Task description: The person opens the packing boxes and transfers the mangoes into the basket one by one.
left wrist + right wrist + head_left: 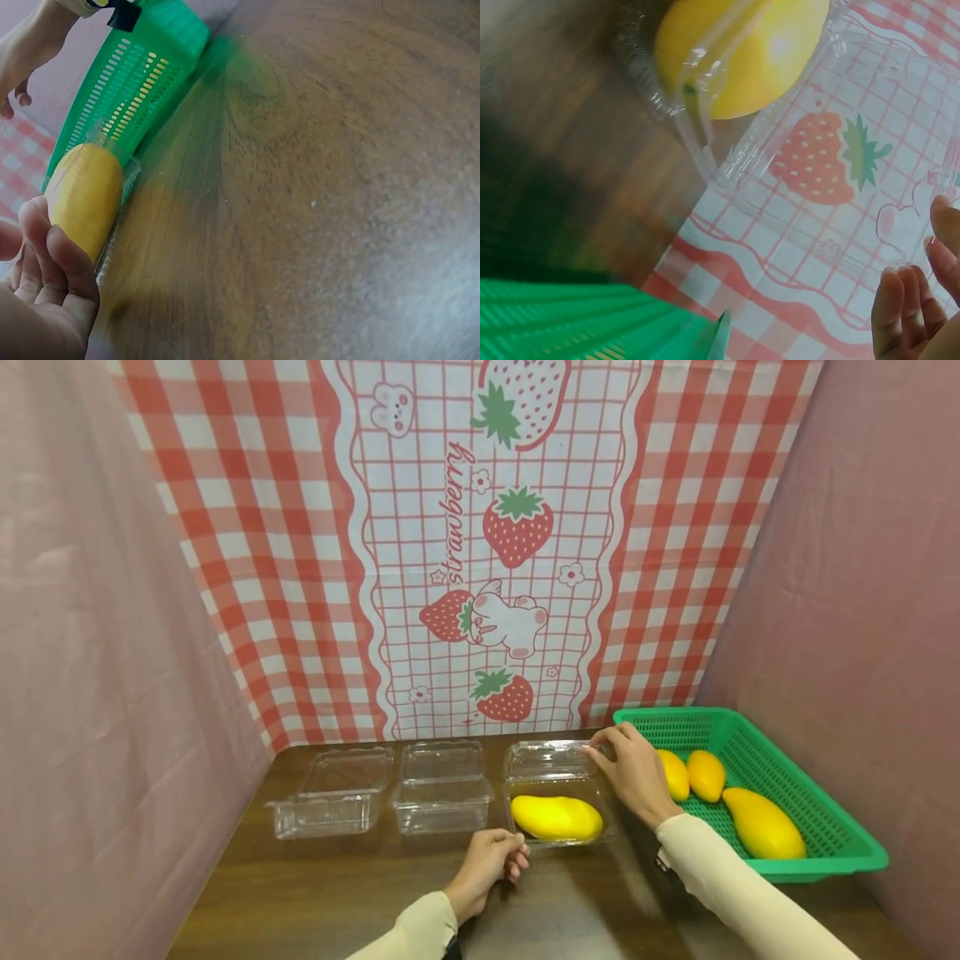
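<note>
A clear plastic clamshell box (607, 793) stands on the table with its hinged lid (551, 760) raised at the back. A yellow mango (557, 818) lies in its base, seen close up in both wrist views. My right hand (633, 772) pinches the lid's right edge; in the right wrist view, its thumb and fingertips (900, 300) meet the lid's rim. My left hand (491, 864) is at the box's front left corner, fingers curled, its thumb and forefinger holding the front rim.
Two more clear clamshell boxes, one in the middle (442, 814) and one at far left (326, 818), stand open in a row. At right, a green basket (817, 802) holds several mangoes (765, 827). A checked strawberry cloth (300, 568) hangs behind the table.
</note>
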`<state>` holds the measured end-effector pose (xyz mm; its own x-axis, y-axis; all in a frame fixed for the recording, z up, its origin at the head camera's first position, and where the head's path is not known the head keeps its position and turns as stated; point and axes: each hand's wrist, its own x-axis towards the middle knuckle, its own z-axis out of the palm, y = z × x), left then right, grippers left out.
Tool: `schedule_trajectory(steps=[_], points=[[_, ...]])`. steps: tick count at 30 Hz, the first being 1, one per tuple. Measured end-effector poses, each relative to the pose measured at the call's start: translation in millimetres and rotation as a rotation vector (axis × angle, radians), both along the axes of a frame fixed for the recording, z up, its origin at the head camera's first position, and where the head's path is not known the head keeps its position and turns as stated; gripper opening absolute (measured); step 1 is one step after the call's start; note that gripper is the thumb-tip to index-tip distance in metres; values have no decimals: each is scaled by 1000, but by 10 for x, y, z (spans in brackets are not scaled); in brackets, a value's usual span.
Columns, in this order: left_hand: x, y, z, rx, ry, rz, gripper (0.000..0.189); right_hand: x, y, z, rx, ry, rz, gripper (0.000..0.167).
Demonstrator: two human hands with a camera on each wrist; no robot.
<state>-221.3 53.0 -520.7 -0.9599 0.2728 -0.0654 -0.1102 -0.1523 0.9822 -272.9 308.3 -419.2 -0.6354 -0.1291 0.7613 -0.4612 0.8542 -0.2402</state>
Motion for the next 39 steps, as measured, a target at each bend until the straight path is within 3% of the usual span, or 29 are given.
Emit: schedule_trajectory(steps=[6,20,29,39], points=[[-2,-22,-14,-6,12,-19,24,-82,-23,30,-67,-41,-33,17],[-21,-66,-2,-14,11,-23,26,-368,-90,-3,-204,-30,-49,7],[-32,-68,-15,-21,2,-32,27,-507,-144,-91,-314,-161,-141,18],[-34,-59,-5,3,1,-26,27,-585,-122,-256,-157,-314,-209,20]])
